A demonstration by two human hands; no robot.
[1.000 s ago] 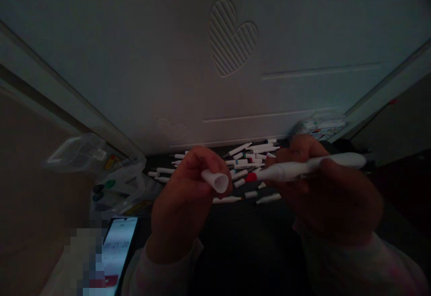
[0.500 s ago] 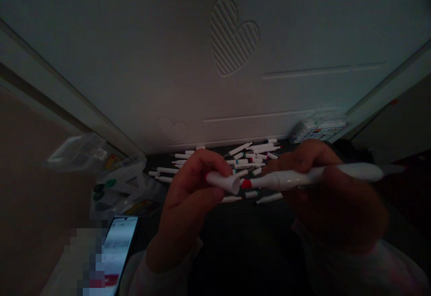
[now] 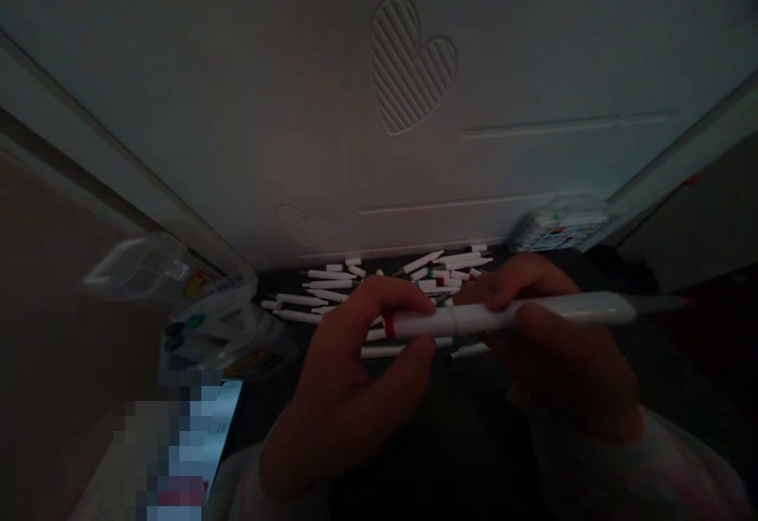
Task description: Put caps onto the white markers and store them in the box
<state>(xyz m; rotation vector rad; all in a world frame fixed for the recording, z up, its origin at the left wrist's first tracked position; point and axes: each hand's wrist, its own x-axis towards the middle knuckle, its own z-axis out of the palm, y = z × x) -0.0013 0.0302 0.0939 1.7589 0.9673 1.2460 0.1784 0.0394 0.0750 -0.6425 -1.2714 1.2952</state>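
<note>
A white marker [image 3: 568,308] lies level across my view, with a clear tapered end and reddish tip at the far right. My right hand [image 3: 568,363] grips its barrel, fingers wrapped around it. On the left end sits a white marker cap [image 3: 420,324] with a red band, and it meets the barrel. My left hand [image 3: 355,379] has this cap between index finger and thumb. Behind and below the hands lie many loose white markers [image 3: 328,275] and caps [image 3: 438,274] with coloured bands.
To the left stands an open clear plastic case [image 3: 230,331] holding a few dark and green-ended markers. A lit phone [image 3: 222,418] lies nearer, at lower left. A packed clear case [image 3: 560,225] stands at back right, against a white panel [image 3: 332,110] with embossed hearts.
The cap was apart from the marker's red tip, its open end facing it. Now it covers that tip and meets the barrel. My left hand moved right, and my right hand slightly left.
</note>
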